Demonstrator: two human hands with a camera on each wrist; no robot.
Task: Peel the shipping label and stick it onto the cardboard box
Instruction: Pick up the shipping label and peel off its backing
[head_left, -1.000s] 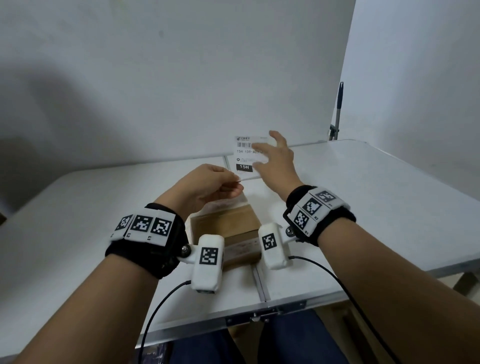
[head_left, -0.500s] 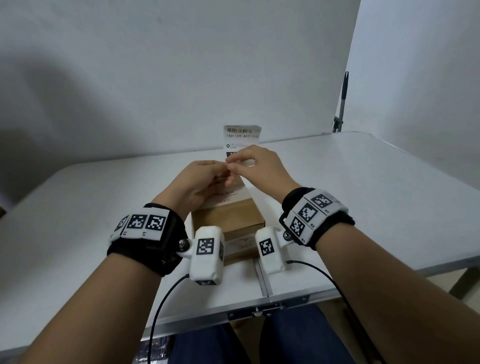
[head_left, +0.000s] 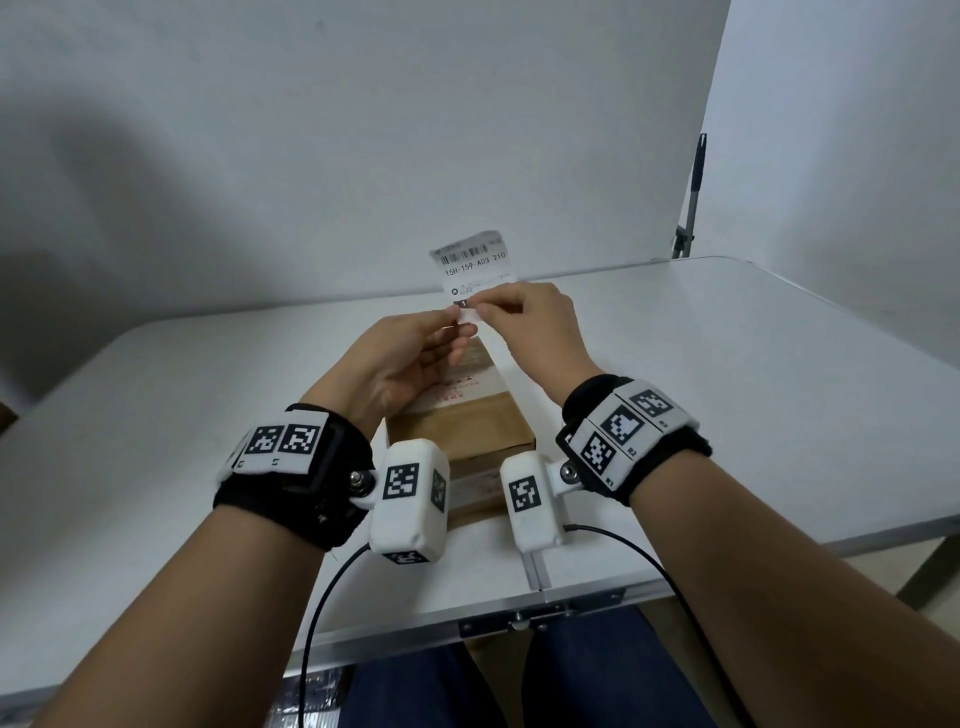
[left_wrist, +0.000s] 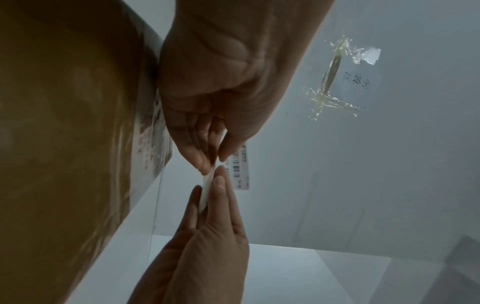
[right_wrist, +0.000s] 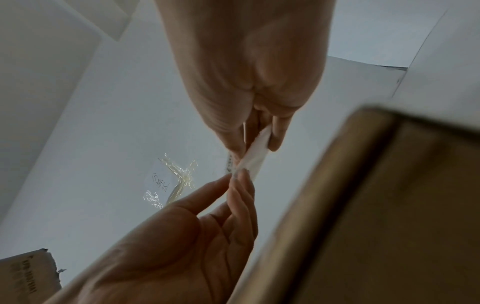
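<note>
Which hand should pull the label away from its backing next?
Probably the right hand: it pinches the shipping label at its lower edge, while the left hand pinches the same edge beside it.

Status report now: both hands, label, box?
Left hand and right hand pinch shipping label above cardboard box. Label not stuck yet. Nothing in the way.

Both forearms reach forward; left hand (head_left: 410, 358) and right hand (head_left: 535, 327) meet fingertip to fingertip, pinching.
</note>
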